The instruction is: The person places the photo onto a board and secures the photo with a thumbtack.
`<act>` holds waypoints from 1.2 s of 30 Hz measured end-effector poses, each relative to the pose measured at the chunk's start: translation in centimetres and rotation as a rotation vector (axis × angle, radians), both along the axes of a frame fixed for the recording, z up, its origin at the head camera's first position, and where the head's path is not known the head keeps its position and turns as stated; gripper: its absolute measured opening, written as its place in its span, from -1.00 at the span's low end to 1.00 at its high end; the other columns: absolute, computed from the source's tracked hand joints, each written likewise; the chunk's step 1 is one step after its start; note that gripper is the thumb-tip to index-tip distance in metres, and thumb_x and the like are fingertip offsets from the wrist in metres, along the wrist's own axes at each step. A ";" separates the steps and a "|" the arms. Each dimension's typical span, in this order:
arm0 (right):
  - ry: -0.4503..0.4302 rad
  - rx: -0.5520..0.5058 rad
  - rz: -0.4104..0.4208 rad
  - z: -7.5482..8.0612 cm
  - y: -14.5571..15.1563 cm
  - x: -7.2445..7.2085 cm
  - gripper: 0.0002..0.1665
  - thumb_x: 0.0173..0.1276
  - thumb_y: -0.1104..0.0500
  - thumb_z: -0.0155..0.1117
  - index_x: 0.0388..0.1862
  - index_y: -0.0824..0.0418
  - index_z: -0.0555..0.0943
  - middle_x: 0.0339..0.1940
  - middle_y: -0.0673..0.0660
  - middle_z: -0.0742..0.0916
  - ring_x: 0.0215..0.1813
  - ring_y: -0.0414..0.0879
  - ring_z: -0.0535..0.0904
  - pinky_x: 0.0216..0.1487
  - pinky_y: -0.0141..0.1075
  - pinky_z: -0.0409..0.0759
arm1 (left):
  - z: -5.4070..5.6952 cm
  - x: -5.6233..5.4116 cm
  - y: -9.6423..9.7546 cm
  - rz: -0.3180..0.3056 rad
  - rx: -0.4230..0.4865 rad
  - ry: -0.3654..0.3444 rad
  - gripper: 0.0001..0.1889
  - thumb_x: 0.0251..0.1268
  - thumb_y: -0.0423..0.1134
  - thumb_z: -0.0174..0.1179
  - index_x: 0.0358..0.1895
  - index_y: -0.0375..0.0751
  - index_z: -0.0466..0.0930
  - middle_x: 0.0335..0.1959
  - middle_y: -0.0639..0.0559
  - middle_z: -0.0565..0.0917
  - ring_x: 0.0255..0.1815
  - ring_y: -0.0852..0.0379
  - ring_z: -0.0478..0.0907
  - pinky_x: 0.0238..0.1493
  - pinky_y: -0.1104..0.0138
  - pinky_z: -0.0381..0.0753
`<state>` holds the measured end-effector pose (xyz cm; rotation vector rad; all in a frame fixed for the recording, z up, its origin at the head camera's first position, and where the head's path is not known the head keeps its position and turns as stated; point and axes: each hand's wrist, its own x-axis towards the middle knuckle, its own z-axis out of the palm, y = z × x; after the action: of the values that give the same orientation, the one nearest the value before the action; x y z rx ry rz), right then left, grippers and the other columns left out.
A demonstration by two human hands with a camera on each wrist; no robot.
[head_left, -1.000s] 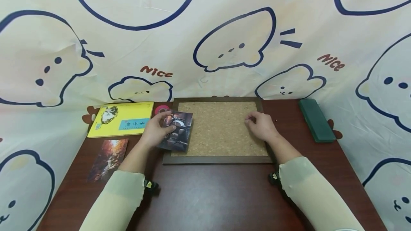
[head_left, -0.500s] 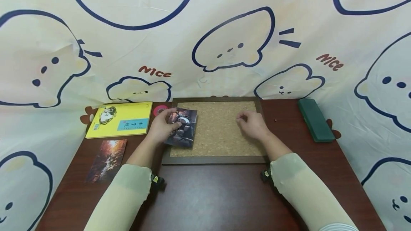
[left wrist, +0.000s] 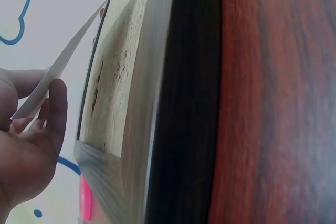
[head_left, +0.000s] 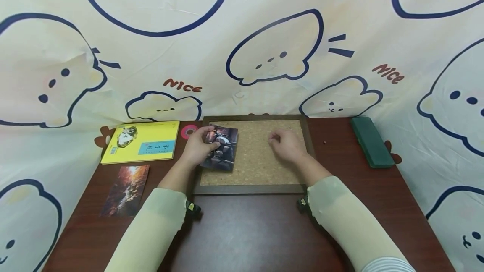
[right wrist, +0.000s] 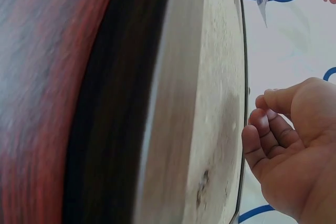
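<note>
My left hand (head_left: 198, 148) pinches a dark photo card (head_left: 222, 148) by its left side, thumb on the printed face. The card is over the left part of a cork board (head_left: 253, 154) with a brown frame; the left wrist view shows the card (left wrist: 65, 53) tilted and raised off the cork. My right hand (head_left: 286, 144) is above the right part of the board, fingers curled. In the right wrist view, thumb and forefinger of the right hand (right wrist: 294, 140) come together at the tips. I cannot see whether anything small is between them.
A yellow book (head_left: 130, 146) lies at the back left, with a pink ring-shaped object (head_left: 189, 131) beside it. Nearer me is another card with a fiery orange picture (head_left: 126, 190). At the right back rests a green case (head_left: 372, 142). A tiny dark object (head_left: 324, 142) is right of the board.
My left hand has carried the photo card rightward and slightly away from me, further over the cork. The right hand has moved left over the board, toward the card.
</note>
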<state>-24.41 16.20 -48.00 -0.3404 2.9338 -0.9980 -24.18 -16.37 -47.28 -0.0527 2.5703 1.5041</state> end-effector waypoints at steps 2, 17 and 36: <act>-0.013 -0.020 0.002 0.0 -0.4 -0.1 -0.83 0.55 0.14 0.22 -0.04 0.14 0.70 -0.12 0.07 0.77 -0.02 0.00 0.67 0.06 -0.08 0.63 | 0.0 -0.2 0.3 -0.001 0.000 0.004 -0.36 0.34 -0.25 0.41 0.47 -0.07 0.42 0.41 -0.23 0.46 0.34 -0.21 0.44 0.37 -0.17 0.41; -0.062 -0.056 0.021 -0.1 -3.8 -1.2 -0.81 0.55 0.15 0.21 0.02 0.13 0.70 -0.08 0.06 0.77 0.04 -0.01 0.68 0.12 -0.09 0.64 | -0.8 -1.5 1.9 -0.011 -0.012 0.007 -0.36 0.32 -0.30 0.40 0.45 -0.12 0.41 0.38 -0.20 0.50 0.21 -0.16 0.54 0.16 -0.04 0.58; -0.043 -0.058 0.053 0.3 -7.7 -2.4 -0.87 0.48 0.22 0.22 -0.12 0.14 0.70 -0.26 0.02 0.72 -0.14 -0.04 0.63 0.00 -0.14 0.64 | -1.8 -2.0 2.9 -0.044 -0.320 0.127 -0.33 0.24 -0.19 0.48 0.39 -0.25 0.47 0.23 -0.30 0.59 0.26 -0.23 0.53 0.29 -0.08 0.49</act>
<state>-26.77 8.54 -47.70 -0.3914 2.8466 -1.0711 -26.15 -13.43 -49.05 0.0629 2.8689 1.1006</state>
